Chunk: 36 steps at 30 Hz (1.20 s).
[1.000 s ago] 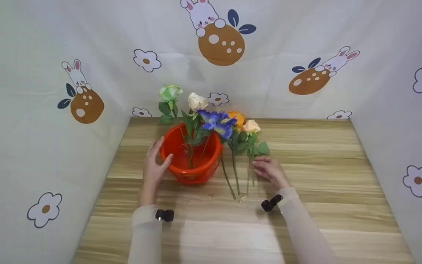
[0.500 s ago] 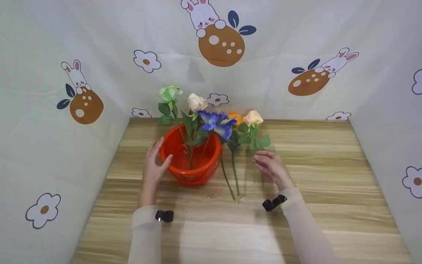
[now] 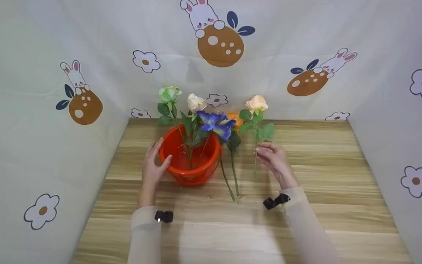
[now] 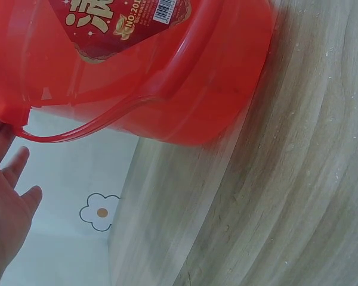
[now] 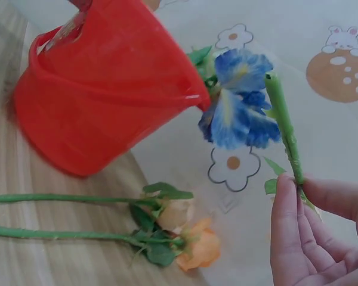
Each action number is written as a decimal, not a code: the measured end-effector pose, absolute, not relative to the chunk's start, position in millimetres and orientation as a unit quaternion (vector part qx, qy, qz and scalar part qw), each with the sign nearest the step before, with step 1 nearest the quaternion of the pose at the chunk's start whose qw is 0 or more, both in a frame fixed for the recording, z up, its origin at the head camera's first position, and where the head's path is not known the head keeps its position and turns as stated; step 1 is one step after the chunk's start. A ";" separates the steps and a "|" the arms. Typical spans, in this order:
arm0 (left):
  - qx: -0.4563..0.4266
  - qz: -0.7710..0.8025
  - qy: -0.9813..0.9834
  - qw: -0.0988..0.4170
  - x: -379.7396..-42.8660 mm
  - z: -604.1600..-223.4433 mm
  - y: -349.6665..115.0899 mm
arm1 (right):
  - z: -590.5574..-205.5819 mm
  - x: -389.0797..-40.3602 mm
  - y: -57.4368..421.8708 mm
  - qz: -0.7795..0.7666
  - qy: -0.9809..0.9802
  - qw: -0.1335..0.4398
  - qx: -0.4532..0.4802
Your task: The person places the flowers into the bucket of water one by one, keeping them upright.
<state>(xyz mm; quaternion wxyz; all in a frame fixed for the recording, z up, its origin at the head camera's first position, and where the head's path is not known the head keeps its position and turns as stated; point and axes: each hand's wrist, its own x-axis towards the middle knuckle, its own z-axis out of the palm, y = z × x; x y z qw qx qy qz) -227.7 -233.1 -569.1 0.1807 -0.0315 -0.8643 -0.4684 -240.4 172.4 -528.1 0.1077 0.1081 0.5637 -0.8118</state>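
With its fingers spread, my left hand (image 3: 153, 169) touches the left rim of a red bucket (image 3: 192, 176). The left wrist view shows those fingertips near the bucket's handle (image 4: 101, 123). Standing in the bucket are a green rose (image 3: 169, 94), a cream rose (image 3: 196, 102) and a blue iris (image 3: 216, 124). My right hand (image 3: 276, 161) pinches the stem of a peach rose (image 3: 257, 104) between thumb and fingers, and holds it upright right of the bucket. In the right wrist view, the cut end of the green stem (image 5: 279, 107) sticks out from the pinch.
Two more flowers lie on the wooden table (image 3: 324, 176) right of the bucket: an orange rose (image 5: 200, 245) and a pale peach rose (image 5: 176, 213). Small clear bits (image 3: 241, 198) lie by their stem ends. Patterned cloth walls (image 3: 269, 73) enclose the back and sides.
My right hand has lifted the peach rose up and a little right, away from the flowers on the table. My left hand has stayed at the bucket.
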 end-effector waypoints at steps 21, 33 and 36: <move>-0.028 -0.470 -0.864 0.179 -227.0 -567.6 -232.0 | -479.5 -243.8 149.8 -0.832 0.547 0.077 0.054; -0.030 -0.478 -0.860 0.178 -226.0 -565.3 -231.3 | -458.3 -250.7 122.3 -0.832 0.550 0.066 0.014; -0.030 -0.475 -0.861 0.178 -226.1 -565.7 -231.4 | -454.6 -252.8 113.3 -0.830 0.554 0.061 0.007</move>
